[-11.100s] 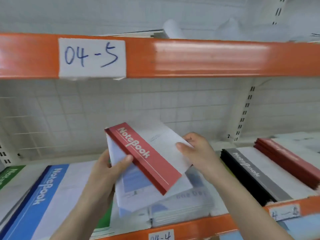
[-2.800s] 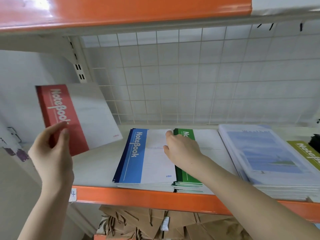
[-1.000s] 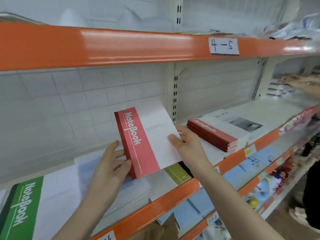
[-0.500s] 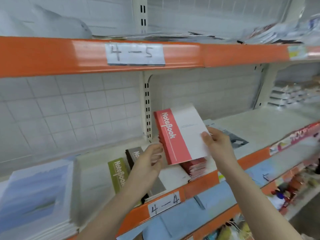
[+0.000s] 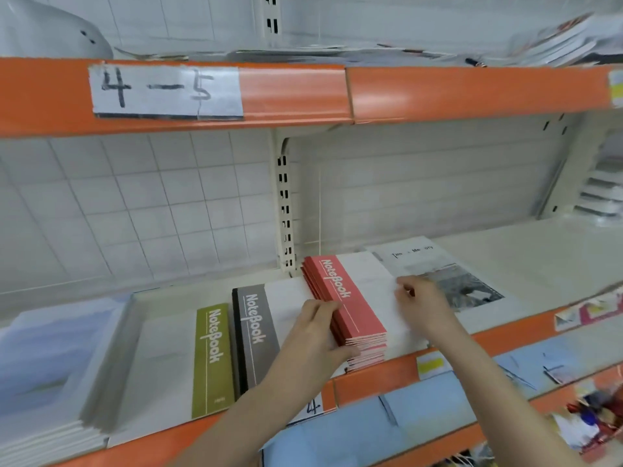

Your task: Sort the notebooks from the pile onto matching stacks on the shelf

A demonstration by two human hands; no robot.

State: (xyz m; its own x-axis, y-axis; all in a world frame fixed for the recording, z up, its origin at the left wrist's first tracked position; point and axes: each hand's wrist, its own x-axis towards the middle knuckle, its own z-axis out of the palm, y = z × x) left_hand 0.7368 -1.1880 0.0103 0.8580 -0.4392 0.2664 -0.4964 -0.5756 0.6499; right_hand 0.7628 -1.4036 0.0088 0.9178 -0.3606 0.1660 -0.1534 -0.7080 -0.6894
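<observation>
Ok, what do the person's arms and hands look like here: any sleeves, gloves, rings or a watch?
Both are bare. The left hand and right hand wear no gloves and show no rings. Both forearms are uncovered down to the frame edge, with no sleeve, watch or wristband in view, and no markings or cables on either arm.

Both hands forward: left hand (image 5: 315, 335) fingers extended, right hand (image 5: 423, 303) curled.
</observation>
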